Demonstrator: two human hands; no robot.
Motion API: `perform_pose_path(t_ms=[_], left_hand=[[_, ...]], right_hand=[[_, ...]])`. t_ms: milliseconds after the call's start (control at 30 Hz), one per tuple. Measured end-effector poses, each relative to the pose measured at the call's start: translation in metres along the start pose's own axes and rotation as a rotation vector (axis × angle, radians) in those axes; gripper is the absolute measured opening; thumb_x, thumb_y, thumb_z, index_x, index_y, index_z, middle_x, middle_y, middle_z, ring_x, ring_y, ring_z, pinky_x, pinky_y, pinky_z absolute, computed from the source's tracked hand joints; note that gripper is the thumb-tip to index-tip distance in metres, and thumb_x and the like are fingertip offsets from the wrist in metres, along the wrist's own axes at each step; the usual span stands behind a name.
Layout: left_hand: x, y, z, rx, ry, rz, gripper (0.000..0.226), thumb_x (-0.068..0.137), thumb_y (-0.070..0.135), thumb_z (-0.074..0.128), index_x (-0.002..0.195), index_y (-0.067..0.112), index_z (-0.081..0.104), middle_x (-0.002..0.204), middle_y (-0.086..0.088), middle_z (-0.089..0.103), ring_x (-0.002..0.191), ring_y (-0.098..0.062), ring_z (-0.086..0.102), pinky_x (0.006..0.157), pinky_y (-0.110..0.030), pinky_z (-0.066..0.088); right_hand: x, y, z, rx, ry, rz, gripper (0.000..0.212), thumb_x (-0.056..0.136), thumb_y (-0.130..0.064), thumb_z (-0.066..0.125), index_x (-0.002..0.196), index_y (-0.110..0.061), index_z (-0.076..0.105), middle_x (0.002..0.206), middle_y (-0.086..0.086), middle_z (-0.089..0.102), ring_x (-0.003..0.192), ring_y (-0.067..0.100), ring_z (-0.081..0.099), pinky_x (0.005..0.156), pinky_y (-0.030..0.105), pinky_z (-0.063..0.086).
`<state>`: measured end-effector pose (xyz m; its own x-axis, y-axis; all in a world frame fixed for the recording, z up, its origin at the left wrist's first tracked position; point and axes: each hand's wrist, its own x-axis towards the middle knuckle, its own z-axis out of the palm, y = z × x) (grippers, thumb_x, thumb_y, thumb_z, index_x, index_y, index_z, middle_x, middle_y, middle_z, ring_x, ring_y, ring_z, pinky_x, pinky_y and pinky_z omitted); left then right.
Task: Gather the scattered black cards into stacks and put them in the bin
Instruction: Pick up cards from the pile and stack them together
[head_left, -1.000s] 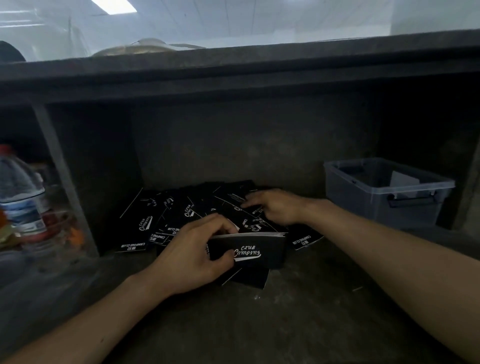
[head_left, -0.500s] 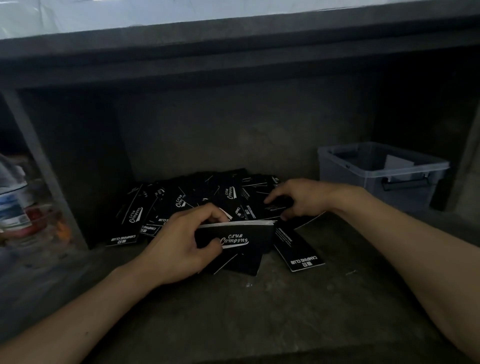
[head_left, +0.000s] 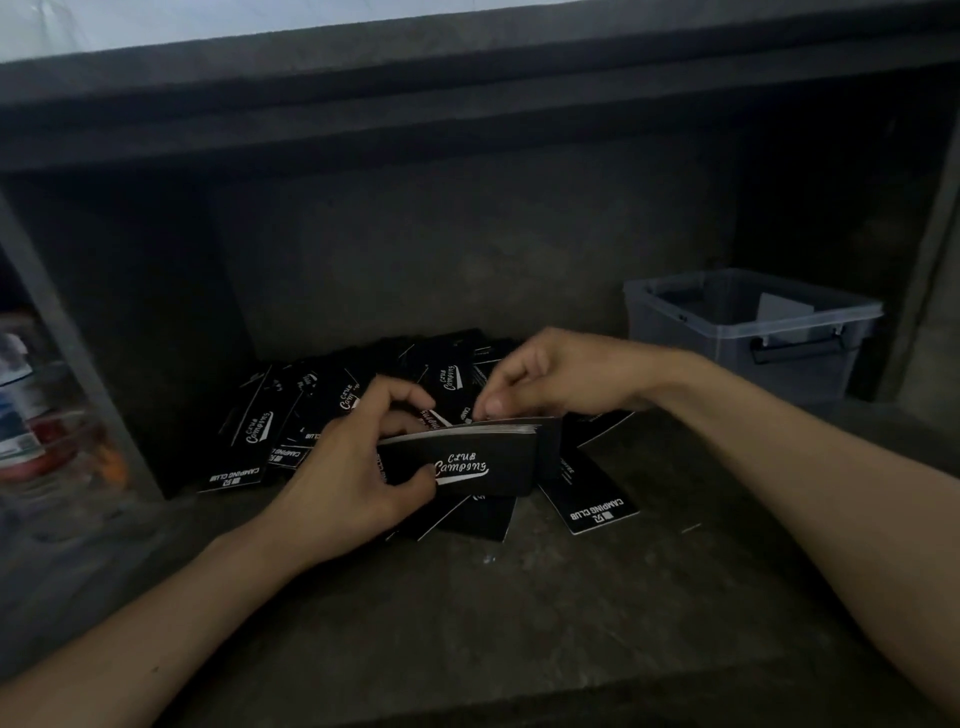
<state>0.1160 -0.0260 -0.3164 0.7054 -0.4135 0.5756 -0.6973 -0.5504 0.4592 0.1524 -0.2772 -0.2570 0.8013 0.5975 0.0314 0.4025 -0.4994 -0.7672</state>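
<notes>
My left hand (head_left: 358, 467) grips a stack of black "Club Camping" cards (head_left: 467, 460), held on edge just above the shelf floor. My right hand (head_left: 550, 376) is at the stack's top edge, thumb and fingers pinching a black card down onto it. Behind and around both hands lie several scattered black cards (head_left: 260, 426), overlapping against the back wall. One card (head_left: 592, 493) lies apart to the right of the stack. The clear plastic bin (head_left: 670, 317) stands at the right of the shelf, with a pale card-like sheet inside.
All of this sits in a dark grey shelf compartment (head_left: 467, 249) with a low top. A vertical divider (head_left: 78, 364) closes the left side; bottles (head_left: 31, 410) stand beyond it. The grey shelf floor (head_left: 519, 613) stretches toward me.
My right hand has come back from the scattered cards at the right to the top of the stack, bringing a card. The left hand keeps holding the stack. The camera has tilted down.
</notes>
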Motion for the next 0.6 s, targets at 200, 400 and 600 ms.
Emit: perform_pose_path(t_ms=[200, 400, 600], left_hand=[[-0.002, 0.0, -0.003, 0.108, -0.053, 0.062, 0.03, 0.078, 0.036, 0.063, 0.107, 0.037, 0.059, 0.093, 0.017, 0.071, 0.084, -0.009, 0.07, 0.076, -0.037, 0.057], [0.0, 0.0, -0.003, 0.137, -0.029, 0.137, 0.011, 0.077, 0.031, 0.066, 0.088, 0.031, 0.063, 0.088, 0.014, 0.063, 0.081, -0.01, 0.065, 0.07, -0.036, 0.054], [0.0, 0.001, -0.003, 0.085, -0.032, 0.111, 0.012, 0.075, 0.034, 0.067, 0.085, 0.027, 0.066, 0.105, 0.015, 0.06, 0.097, -0.01, 0.066, 0.085, -0.028, 0.053]], right_hand=[[-0.002, 0.014, -0.014, -0.378, 0.074, 0.33, 0.052, 0.069, -0.044, 0.082, 0.113, -0.022, 0.065, 0.094, -0.008, 0.066, 0.082, 0.009, 0.066, 0.058, 0.021, 0.051], [0.003, 0.02, -0.012, -0.439, 0.052, 0.395, 0.041, 0.057, -0.047, 0.088, 0.09, -0.03, 0.07, 0.09, -0.013, 0.067, 0.082, 0.004, 0.06, 0.061, 0.019, 0.046], [-0.01, 0.022, -0.046, 0.273, 0.58, 0.314, 0.021, 0.081, -0.003, 0.073, 0.093, -0.018, 0.063, 0.086, 0.003, 0.064, 0.071, 0.009, 0.064, 0.045, 0.018, 0.05]])
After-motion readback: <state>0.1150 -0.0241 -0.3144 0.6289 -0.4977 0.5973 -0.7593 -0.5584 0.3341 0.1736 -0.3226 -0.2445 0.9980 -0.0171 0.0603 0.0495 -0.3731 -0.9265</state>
